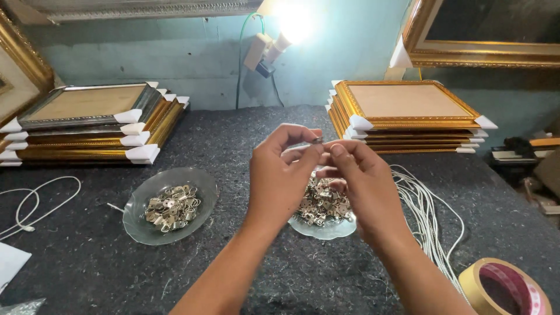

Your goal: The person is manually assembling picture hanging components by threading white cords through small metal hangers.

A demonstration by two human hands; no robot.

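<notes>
Fingers of your left hand (pixel 280 175) and right hand (pixel 364 181) met, pinched on a small metal hanger clip (pixel 317 140), directly above the glass dish of clips (pixel 324 228).

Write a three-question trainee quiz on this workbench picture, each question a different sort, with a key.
1. True or false: the left hand and the right hand meet fingertip to fingertip above a glass dish of metal hangers.
2. Which lies at the lower right corner? A) scissors B) a roll of tape C) a hammer
3. Fill in: the bundle of white cords lies to the ___ of the dish under the hands.

Key
1. True; they pinch a small metal piece between them.
2. B
3. right
</notes>
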